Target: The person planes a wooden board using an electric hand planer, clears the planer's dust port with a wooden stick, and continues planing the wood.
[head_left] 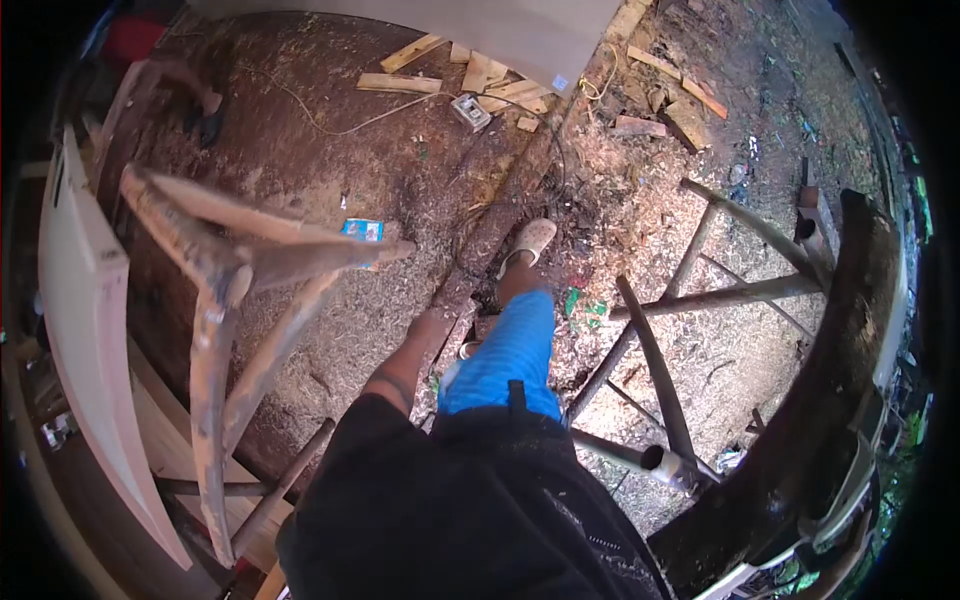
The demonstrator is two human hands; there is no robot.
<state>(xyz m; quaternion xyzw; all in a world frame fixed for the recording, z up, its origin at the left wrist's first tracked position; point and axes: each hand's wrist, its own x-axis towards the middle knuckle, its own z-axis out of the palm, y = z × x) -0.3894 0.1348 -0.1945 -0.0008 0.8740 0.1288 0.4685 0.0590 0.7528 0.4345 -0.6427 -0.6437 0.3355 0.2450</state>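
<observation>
My left arm reaches down and forward from a black sleeve. My left hand [453, 300] is beside the wooden beam [500, 215] on the ground and blends into its brown. Its fingers do not show well enough to tell whether they hold anything. A round can-like object [469, 349] lies close to that forearm, partly hidden by my blue shorts [505, 350]. My right hand is out of view. One foot in a beige clog [530, 243] stands next to the beam.
A forked wooden trestle [230, 275] rises on the left beside a pale panel [85, 290]. Dark pole frames [740, 295] and a thick log [850, 330] stand right. Wood offcuts [485, 75] and a socket box [471, 112] lie ahead. Another person's hand [209, 102] shows upper left.
</observation>
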